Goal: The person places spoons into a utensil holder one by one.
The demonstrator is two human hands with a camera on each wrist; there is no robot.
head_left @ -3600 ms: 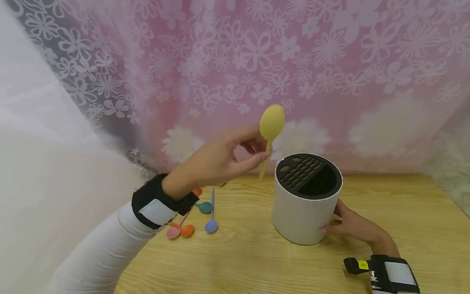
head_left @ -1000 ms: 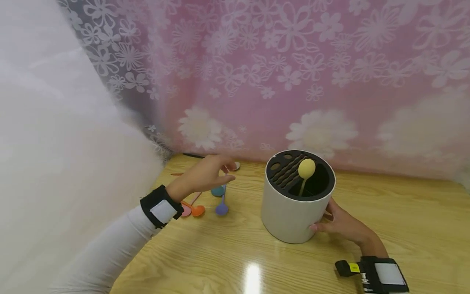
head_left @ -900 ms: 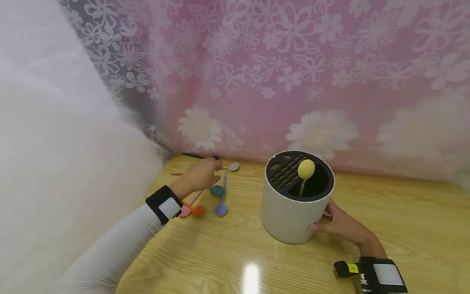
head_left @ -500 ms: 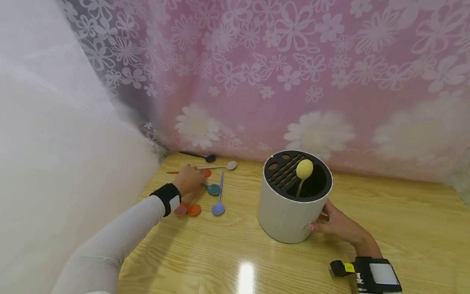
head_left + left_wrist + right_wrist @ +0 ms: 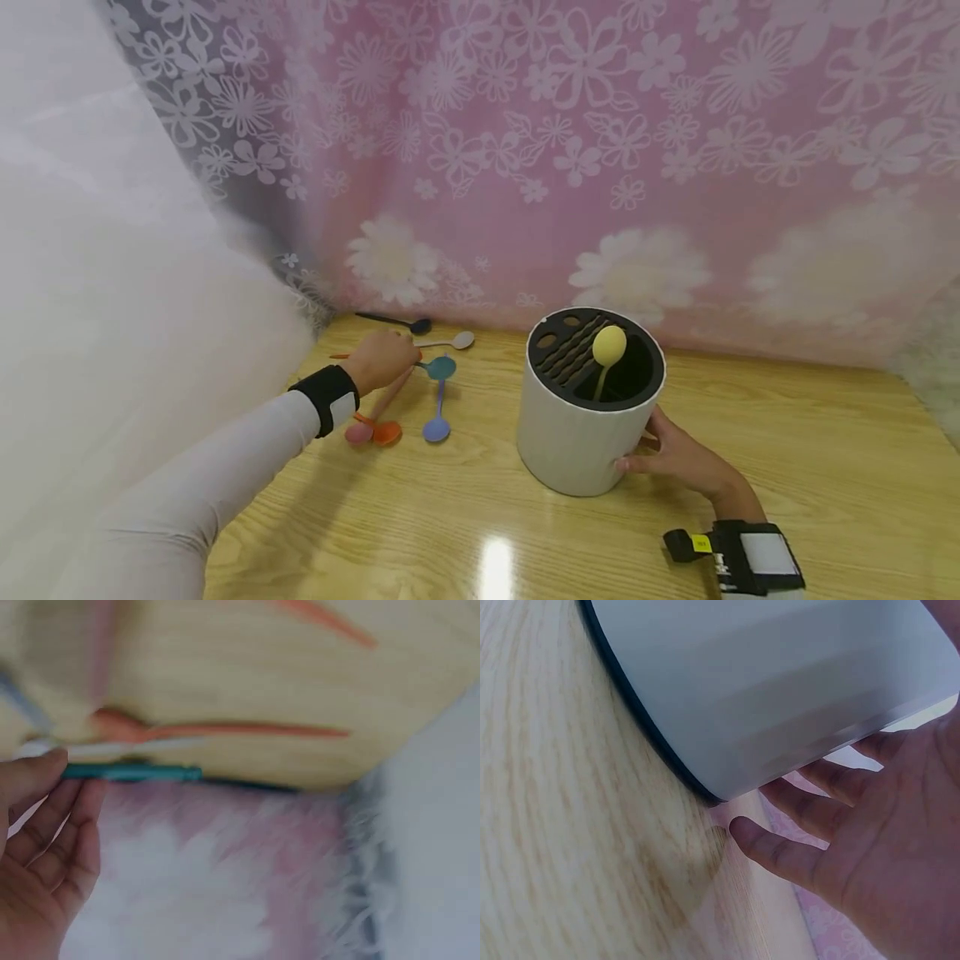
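Note:
My left hand (image 5: 381,360) pinches a teal spoon (image 5: 441,367) by its handle, raised a little over the table. In the left wrist view the thumb and fingertips meet on the teal handle (image 5: 142,773). My right hand (image 5: 690,461) holds the side of a white round utensil holder (image 5: 573,446), thumb at the front and fingers reaching behind. The right wrist view has those fingers against the holder's wall (image 5: 780,690), the little finger just off it. A yellow spoon (image 5: 609,345) stands bowl up in the holder's large opening in the black slotted lid (image 5: 558,379).
Left of the holder lie a purple spoon (image 5: 437,429), a front orange spoon (image 5: 387,432) and a pink spoon (image 5: 359,433). Behind are a white spoon (image 5: 462,340), a black spoon (image 5: 420,327) and another orange spoon (image 5: 247,730). A floral curtain (image 5: 480,167) hangs at the table's back.
The yellow spoon went from my left hand into the holder. My left hand then moved left to the spoons and lifted the teal one. My right hand stays on the holder.

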